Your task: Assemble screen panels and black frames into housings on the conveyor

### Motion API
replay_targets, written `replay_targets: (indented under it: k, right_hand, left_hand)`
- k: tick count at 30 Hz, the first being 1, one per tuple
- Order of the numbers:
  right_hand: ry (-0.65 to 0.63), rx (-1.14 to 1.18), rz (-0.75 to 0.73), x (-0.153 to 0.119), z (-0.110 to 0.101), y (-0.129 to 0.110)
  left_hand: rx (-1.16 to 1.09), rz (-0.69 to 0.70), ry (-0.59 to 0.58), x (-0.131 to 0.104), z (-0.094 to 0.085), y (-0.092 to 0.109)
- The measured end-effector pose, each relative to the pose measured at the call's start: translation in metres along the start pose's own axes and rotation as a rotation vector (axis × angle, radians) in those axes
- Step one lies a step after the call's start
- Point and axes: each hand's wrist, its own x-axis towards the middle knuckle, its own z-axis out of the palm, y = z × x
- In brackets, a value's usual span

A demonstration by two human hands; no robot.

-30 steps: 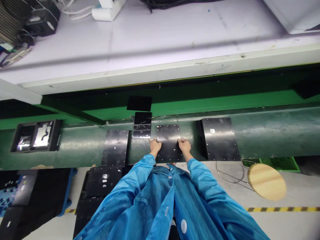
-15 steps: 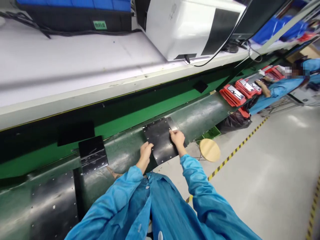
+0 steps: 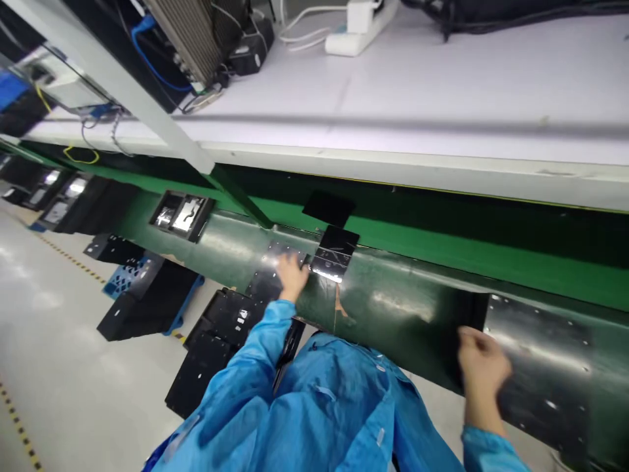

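My left hand [image 3: 292, 275] reaches forward with its fingers spread over the right side of a dark metal panel [image 3: 265, 278] with small holes or screws along its edges. The panel lies on the green conveyor belt. Far to the right, my right hand [image 3: 484, 364] is blurred, its fingers partly curled, at the left edge of a second dark panel [image 3: 540, 367]. Whether the fingertips touch that panel is hard to see. Just right of my left hand, a small black plate [image 3: 337, 252] with a shiny front part lies across the belt's far edge.
Black boxes [image 3: 226, 321] stand on the floor at the near left, beside a blue pallet [image 3: 130, 275]. Framed black parts [image 3: 181, 215] sit farther left on the belt. A green post [image 3: 240, 196] rises behind the belt, below a white shelf [image 3: 417, 98] with cables and equipment.
My view has swung left along the belt. My left hand has moved to the panel on the left, and my right hand has come away from the far edge of the other panel.
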Motion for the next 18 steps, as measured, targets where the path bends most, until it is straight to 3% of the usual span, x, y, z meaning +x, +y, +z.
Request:
replay_targets:
  k: [1,3,5,6,8,11,14,18]
  right_hand:
    - [-0.128,0.073,0.035,-0.012,0.033,-0.021]
    - [-0.538,0.298,0.090,-0.042,0.104,-0.076]
    - [-0.864,0.397,0.204,-0.077,0.172,-0.134]
    - [-0.953,0.383,0.239,-0.096,0.202,-0.160]
    - [-1.085,0.333,0.269,-0.131,0.251,-0.203]
    - [-1.153,0.323,0.308,-0.171,0.300,-0.242]
    - [-1.196,0.406,0.324,-0.191,0.328,-0.257]
    - [-1.151,0.399,0.331,-0.196,0.340,-0.258]
  left_hand:
    - [0.074,-0.140,0.019,0.019,-0.013,-0.039]
    - [0.119,-0.302,-0.066,0.043,-0.025,-0.100]
    - [0.111,-0.324,-0.135,0.049,-0.020,-0.137]
    - [0.107,-0.299,-0.138,0.047,-0.014,-0.148]
    - [0.117,-0.240,-0.096,0.040,-0.001,-0.159]
    - [0.127,-0.194,-0.061,0.030,0.011,-0.162]
    - [0.120,-0.172,-0.083,0.024,0.012,-0.161]
    - [0.106,-0.137,-0.185,0.010,0.005,-0.155]
